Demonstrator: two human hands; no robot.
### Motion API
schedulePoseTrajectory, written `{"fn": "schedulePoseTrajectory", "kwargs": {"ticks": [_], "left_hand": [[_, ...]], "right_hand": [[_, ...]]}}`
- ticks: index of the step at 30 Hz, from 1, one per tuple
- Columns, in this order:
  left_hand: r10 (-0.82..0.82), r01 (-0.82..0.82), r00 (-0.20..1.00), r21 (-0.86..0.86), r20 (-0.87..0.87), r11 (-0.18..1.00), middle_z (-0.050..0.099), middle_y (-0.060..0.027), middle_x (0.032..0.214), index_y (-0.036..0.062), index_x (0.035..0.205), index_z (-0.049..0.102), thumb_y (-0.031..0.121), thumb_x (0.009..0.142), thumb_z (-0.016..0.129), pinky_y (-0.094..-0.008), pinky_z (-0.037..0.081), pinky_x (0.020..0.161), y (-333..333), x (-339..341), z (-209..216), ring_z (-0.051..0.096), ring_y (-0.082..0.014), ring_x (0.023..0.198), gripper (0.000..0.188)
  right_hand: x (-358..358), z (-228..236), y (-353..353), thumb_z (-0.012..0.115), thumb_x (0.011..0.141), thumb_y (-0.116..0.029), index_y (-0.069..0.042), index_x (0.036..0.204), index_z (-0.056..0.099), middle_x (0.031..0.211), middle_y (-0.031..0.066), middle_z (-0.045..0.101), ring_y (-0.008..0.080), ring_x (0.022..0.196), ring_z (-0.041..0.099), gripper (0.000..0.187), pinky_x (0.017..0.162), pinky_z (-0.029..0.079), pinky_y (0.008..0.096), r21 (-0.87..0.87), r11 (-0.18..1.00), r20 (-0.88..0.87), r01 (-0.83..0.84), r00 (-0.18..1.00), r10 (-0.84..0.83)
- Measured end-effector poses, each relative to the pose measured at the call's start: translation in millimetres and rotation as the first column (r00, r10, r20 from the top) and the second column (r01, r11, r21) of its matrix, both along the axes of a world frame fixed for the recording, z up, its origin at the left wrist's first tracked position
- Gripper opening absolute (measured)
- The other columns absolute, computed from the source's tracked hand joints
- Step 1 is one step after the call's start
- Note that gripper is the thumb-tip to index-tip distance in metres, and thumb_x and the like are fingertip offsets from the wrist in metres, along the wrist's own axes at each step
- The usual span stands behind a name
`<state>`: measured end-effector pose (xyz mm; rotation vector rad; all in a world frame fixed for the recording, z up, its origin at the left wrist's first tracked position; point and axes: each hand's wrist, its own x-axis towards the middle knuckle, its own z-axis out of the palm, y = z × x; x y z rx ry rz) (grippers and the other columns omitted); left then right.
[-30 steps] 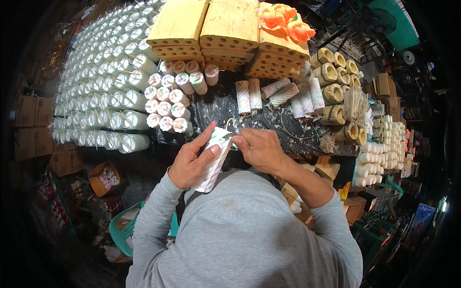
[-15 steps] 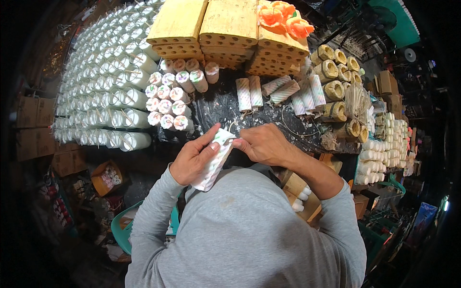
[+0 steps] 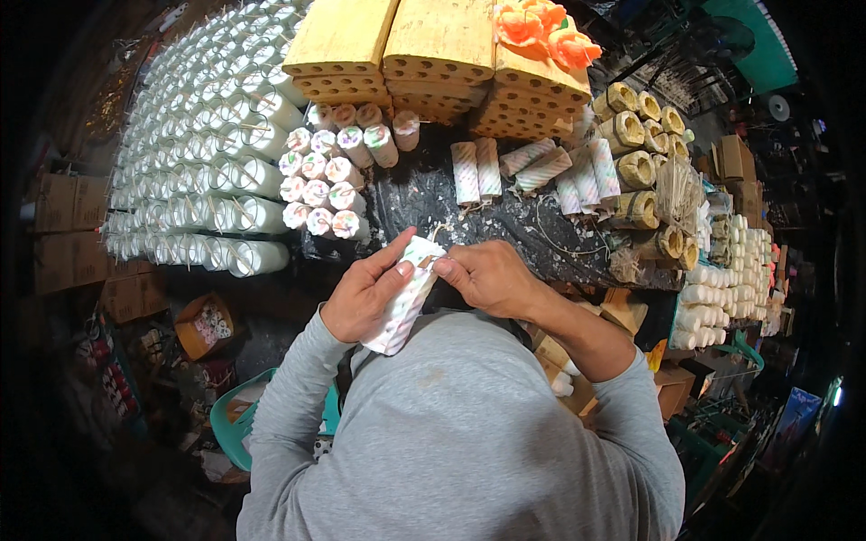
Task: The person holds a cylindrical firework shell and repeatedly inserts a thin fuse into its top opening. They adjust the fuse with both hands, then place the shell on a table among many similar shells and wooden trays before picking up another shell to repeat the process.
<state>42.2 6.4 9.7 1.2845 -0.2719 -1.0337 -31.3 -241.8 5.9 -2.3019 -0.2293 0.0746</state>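
The left hand [image 3: 363,293] was wrapped around a white tube [image 3: 402,298] with faint pastel speckles, fingers curled along its side and thumb stretched up toward its top end, so that the tube sat tilted in front of the person's chest, just above the grey sleeve [image 3: 298,397]. The right hand [image 3: 492,278] was at the tube's upper end, its fingertips [image 3: 444,267] pinched together on the rim there; what they gripped was too small to make out. Both hands were held over the near edge of a black worktop [image 3: 433,194]. On that worktop, just beyond the hands, lay a cluster of short tubes with coloured ends [image 3: 320,185], and to the right a few striped tubes [image 3: 478,169] lay on their sides. Rows of plain white tubes [image 3: 198,153] filled the left side. Yellow blocks with holes [image 3: 433,50] were stacked at the far edge, with orange flower shapes [image 3: 541,27] on top. Straw-coloured rolls [image 3: 640,153] stood to the right.
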Motion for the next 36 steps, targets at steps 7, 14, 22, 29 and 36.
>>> {"fn": "schedulePoseTrajectory", "kwargs": {"ticks": [7, 14, 22, 29, 36], "left_hand": [[-0.018, 0.018, 1.000, 0.015, 0.011, 1.000, 0.067, -0.0045, 0.139, -0.0013, 0.170, 0.035, 0.022, 0.119, 0.053, -0.0253, 0.048, 0.106, 2.4, -0.8, -6.2, 0.058, -0.0079, 0.119, 0.059], [-0.018, 0.018, 0.997, 0.003, -0.071, 1.000, 0.067, -0.0057, 0.140, -0.0032, 0.170, 0.034, 0.022, 0.119, 0.052, -0.0251, 0.047, 0.109, 2.3, -3.7, -7.5, 0.057, -0.0086, 0.121, 0.060], [-0.019, 0.017, 0.999, 0.053, 0.032, 0.998, 0.069, -0.0076, 0.138, -0.0042, 0.170, 0.033, 0.023, 0.119, 0.051, -0.0255, 0.047, 0.108, 3.2, -4.1, -8.4, 0.058, -0.0097, 0.120, 0.061], [-0.013, 0.007, 0.997, 0.076, 0.071, 0.997, 0.071, -0.0076, 0.134, -0.0047, 0.169, 0.036, 0.025, 0.119, 0.051, -0.0254, 0.048, 0.106, 4.6, -4.4, -13.3, 0.059, -0.0099, 0.117, 0.060], [-0.016, 0.013, 0.999, 0.057, 0.051, 0.998, 0.071, -0.0058, 0.134, -0.0001, 0.170, 0.037, 0.023, 0.119, 0.051, -0.0255, 0.051, 0.102, 5.6, -3.1, -14.4, 0.061, -0.0092, 0.113, 0.057]], "right_hand": [[-0.9, -3.1, -1.2, 0.052, 0.113, -0.054, -0.005, 0.082, 0.067, 0.072, 0.0179, 0.069, 0.0427, 0.069, 0.071, 0.060, 0.061, 0.056, 0.0516, -0.168, 0.985, 0.138, -0.023, 0.989, 0.047], [0.9, 10.3, -9.9, 0.047, 0.114, -0.055, -0.003, 0.085, 0.070, 0.072, 0.0210, 0.070, 0.0454, 0.072, 0.071, 0.064, 0.065, 0.057, 0.0547, -0.227, 0.960, -0.043, -0.161, 0.987, 0.155], [4.0, 16.5, -3.8, 0.045, 0.115, -0.055, 0.001, 0.086, 0.075, 0.076, 0.0289, 0.069, 0.0522, 0.076, 0.069, 0.069, 0.074, 0.055, 0.0600, -0.041, 0.986, -0.263, -0.159, 0.954, 0.143], [4.2, 17.6, -1.8, 0.047, 0.115, -0.056, 0.002, 0.079, 0.072, 0.071, 0.0286, 0.065, 0.0508, 0.069, 0.065, 0.073, 0.069, 0.052, 0.0580, 0.071, 0.989, -0.346, -0.129, 0.927, 0.146], [0.3, 15.4, 1.4, 0.048, 0.115, -0.056, 0.001, 0.078, 0.071, 0.067, 0.0260, 0.065, 0.0497, 0.067, 0.066, 0.071, 0.067, 0.053, 0.0571, 0.070, 0.992, -0.342, -0.106, 0.931, 0.124]]}}
